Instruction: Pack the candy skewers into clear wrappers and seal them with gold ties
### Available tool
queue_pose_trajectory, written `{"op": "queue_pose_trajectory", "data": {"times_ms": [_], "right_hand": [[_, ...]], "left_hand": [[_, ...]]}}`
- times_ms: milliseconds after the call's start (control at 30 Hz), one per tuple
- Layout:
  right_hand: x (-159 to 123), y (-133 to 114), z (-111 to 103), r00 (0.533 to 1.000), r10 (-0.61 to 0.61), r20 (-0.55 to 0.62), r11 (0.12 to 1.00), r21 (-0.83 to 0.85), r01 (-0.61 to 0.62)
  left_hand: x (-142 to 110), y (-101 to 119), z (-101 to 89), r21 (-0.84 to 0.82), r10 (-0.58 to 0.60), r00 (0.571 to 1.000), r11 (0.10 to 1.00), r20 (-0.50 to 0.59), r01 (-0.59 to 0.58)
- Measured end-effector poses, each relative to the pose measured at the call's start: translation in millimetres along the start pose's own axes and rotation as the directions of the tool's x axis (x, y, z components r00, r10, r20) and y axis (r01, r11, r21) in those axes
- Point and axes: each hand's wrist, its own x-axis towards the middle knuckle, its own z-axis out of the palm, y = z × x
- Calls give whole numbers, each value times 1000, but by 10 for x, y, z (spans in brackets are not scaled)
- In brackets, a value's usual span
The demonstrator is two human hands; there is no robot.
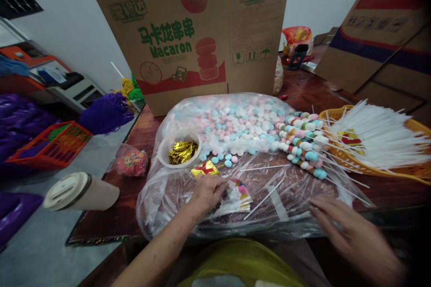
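Note:
My left hand (207, 193) rests on a clear plastic sheet (289, 184), fingers curled on a small stack of printed wrapper bags (240, 195). My right hand (350, 231) lies flat near the sheet's front right edge, fingers stretched out, holding nothing. Loose white sticks (266, 197) lie between the hands. Behind them is a heap of pink, blue and white candies (235, 121). Finished candy skewers (303, 143) lie to its right. A white bowl of gold twist ties (182, 150) stands just beyond my left hand.
An orange basket (380, 170) with white sticks sits at the right. A large "Macaron" cardboard box (188, 31) stands behind the candies. A lidded paper cup (81, 192) lies at the left, near a small candy bag (132, 161). Flat cardboard leans at the far right.

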Motion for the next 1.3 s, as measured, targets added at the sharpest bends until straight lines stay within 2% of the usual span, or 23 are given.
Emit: {"op": "queue_pose_trajectory", "data": {"times_ms": [33,100,167,267,333,400,467,567,633,667,733,767,800,867,933,967,1033,1133,1233,1300], "right_hand": [[90,-131,84,996,-86,-16,995,56,87],[359,-416,314,982,-187,-5,974,128,186],[636,-673,568,958,-276,79,945,202,256],[831,-880,829,922,-339,189,906,331,265],[790,-887,878,938,-267,219,905,391,167],[686,-841,840,956,-151,252,906,422,32],[596,-791,759,955,-92,282,889,456,-49],[551,-748,647,934,-166,317,867,497,-14],[554,-741,606,926,-198,322,868,497,12],[555,-743,594,933,-185,309,875,484,13],[544,-758,576,956,-128,265,889,458,-9],[532,-768,570,966,-98,240,891,454,-22],[517,-777,565,974,-75,213,891,454,-31],[487,-785,562,987,-36,160,889,457,-42],[468,-764,572,988,31,151,871,480,-100],[468,-741,579,981,78,176,848,506,-158],[494,-676,583,953,159,260,781,557,-282],[602,-576,522,919,182,350,722,587,-366],[743,-534,383,916,60,398,741,597,-308],[805,-541,306,892,-40,451,722,630,-286]], "left_hand": [[4,6,-59,12,34,999,999,-10,-34],[-12,23,-176,41,90,994,995,-66,-87],[-49,43,-269,28,136,985,991,-108,-134],[-115,55,-297,-95,110,983,988,-146,-125],[-146,52,-225,-201,5,985,979,-172,-40],[-155,53,-117,-294,-109,979,954,-172,54],[-138,71,-42,-383,-144,983,920,-117,89],[-88,131,-87,-440,-4,1000,898,14,10],[-65,188,-187,-382,95,992,923,79,-58],[-62,220,-229,-340,106,991,938,85,-71],[-67,289,-245,-324,50,997,946,60,-28],[-71,322,-214,-366,-4,999,930,41,18],[-73,352,-162,-440,-67,997,895,33,75],[-69,399,-36,-616,-185,982,769,43,172],[-55,430,46,-712,-226,973,676,44,189],[-48,439,55,-711,-200,979,683,37,166],[-36,445,21,-630,-86,996,774,1,67],[-32,422,-68,-493,43,998,868,-50,-63],[-43,372,-124,-437,26,997,898,-71,-54],[-56,339,-156,-411,25,998,910,-62,-48]]}}
